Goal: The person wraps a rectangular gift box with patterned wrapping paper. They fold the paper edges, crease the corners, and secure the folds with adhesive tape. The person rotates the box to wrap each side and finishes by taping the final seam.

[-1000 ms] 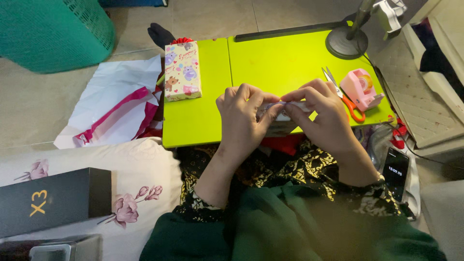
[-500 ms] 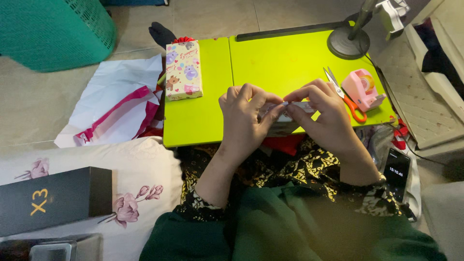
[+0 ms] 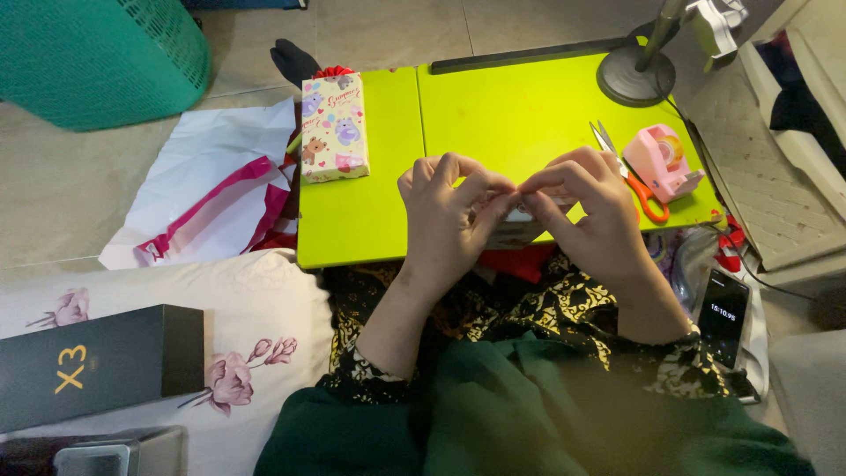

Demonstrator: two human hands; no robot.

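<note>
Both hands meet over the near edge of the green table [image 3: 370, 220]. The left hand [image 3: 445, 216] and the right hand [image 3: 586, 211] are closed, fingertip to fingertip, on a small parcel [image 3: 514, 231] that sits at the table's front edge, directly ahead of the person. Thumbs and forefingers pinch its top fold; most of the parcel is hidden under the fingers, so only a pale wrapped face shows below them.

Done, as far as can be judged: one box [image 3: 334, 129], wrapped in patterned paper with cartoon figures, lies finished at the table's far left, well apart from the hands. The parcel in hand appears already covered on its visible side.

Left, as judged: the top seam is being pressed shut and looks unsealed; no tape can be seen on it, though the fingers cover the spot. The pink tape dispenser [image 3: 663, 160] stands to the right, untouched, with the orange-handled scissors [image 3: 630, 176] just beside it, partly behind the right hand.

Also noted: a lamp base [image 3: 633, 81] at the table's far right, loose white and pink paper [image 3: 207, 198] on the floor to the left, a teal basket [image 3: 97, 57] beyond it, a dark box [image 3: 97, 363] on a flowered cushion, and a phone [image 3: 723, 317] by the right knee
</note>
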